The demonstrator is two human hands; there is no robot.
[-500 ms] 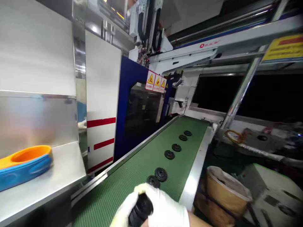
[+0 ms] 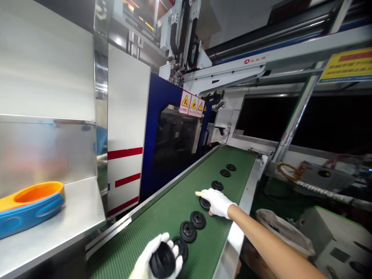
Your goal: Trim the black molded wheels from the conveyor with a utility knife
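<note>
My left hand point(image 2: 158, 257), in a white glove, curls around a black ribbed wheel-like disc point(image 2: 163, 260) at the bottom of the view; more discs may be stacked beneath it. My right hand point(image 2: 216, 202), also white-gloved, reaches across the belt. Its fingers and thumb grip a black disc point(image 2: 204, 204), partly covered by the hand. Between my hands, three more discs, such as the ridged disc point(image 2: 198, 219), lie on the green conveyor belt point(image 2: 171, 211). One of them is partly hidden by my left fingers. Farther up the belt lies another disc point(image 2: 217, 185), with two beyond it.
Metal rails edge the belt. To the left, an orange and blue ring-shaped item point(image 2: 35, 209) sits on a metal shelf point(image 2: 78, 209). A blue and white machine point(image 2: 151, 128) stands alongside. At right are a lined bin point(image 2: 286, 232) and a pale box unit point(image 2: 337, 240).
My hands have separated. The right hand has moved up the belt onto a disc, while the left stays low with the held disc. Another disc now shows beside my left hand.
</note>
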